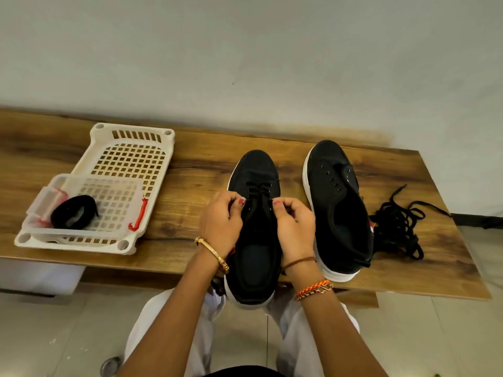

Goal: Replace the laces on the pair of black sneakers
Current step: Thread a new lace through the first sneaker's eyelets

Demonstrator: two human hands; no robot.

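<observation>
Both hands work the near sneaker [253, 240] at the counter [190, 164] edge: left hand [221, 223] and right hand [292, 227] each pinch its black lace [258, 190]. The unlaced sneaker [336, 202] sits just right.

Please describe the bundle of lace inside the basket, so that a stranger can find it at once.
On the wooden table, a white basket stands at the left end. The coiled black lace lies in its clear tray; unlike the loose laces at the right, it is neatly wound.
</observation>
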